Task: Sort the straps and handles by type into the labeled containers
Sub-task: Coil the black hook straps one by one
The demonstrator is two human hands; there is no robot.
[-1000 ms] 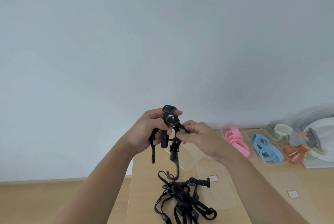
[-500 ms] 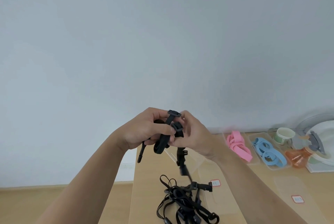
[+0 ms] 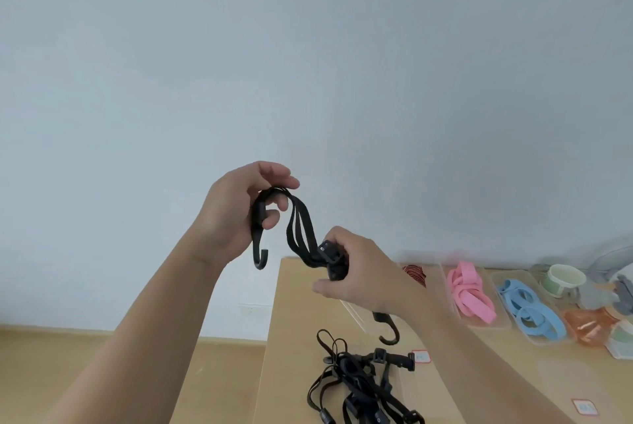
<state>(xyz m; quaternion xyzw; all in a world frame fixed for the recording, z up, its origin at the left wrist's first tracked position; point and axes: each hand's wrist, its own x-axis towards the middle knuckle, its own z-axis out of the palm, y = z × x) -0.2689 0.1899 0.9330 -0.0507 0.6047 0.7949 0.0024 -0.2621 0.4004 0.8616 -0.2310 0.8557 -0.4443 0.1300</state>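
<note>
The black flat webbing strap with a plastic hook at each end (image 3: 301, 228) is up in the air, stretched in a loose arc between my two hands. My left fingers (image 3: 272, 220) are curled round one end of it, with the webbing passing over them, and its hook (image 3: 259, 257) dangles just below that palm. My right fingers (image 3: 342, 237) are closed round the other end at a black plastic buckle (image 3: 329, 249), lower than the left fingers and to their right. The second hook (image 3: 388, 331) hangs out under my right wrist.

Straight below my right fingers, on the pale wooden bench (image 3: 291, 321), lies a tangled heap of black straps and clips (image 3: 356, 382), apart from what I hold. A small red-edged label (image 3: 420, 356) sits just right of the heap; a second one (image 3: 584, 407) is further right.

My right wrist and forearm cover most of a clear plastic tray (image 3: 356, 315) and part of a red-and-black bundle (image 3: 414, 274) beyond it. To the right of those fingers stand clear trays with pink flat bands (image 3: 471, 293) and pale blue loops (image 3: 527, 307). Further right are orange translucent pieces (image 3: 589, 324) and a cream and green cup (image 3: 565, 278), too blurred to describe further.
</note>
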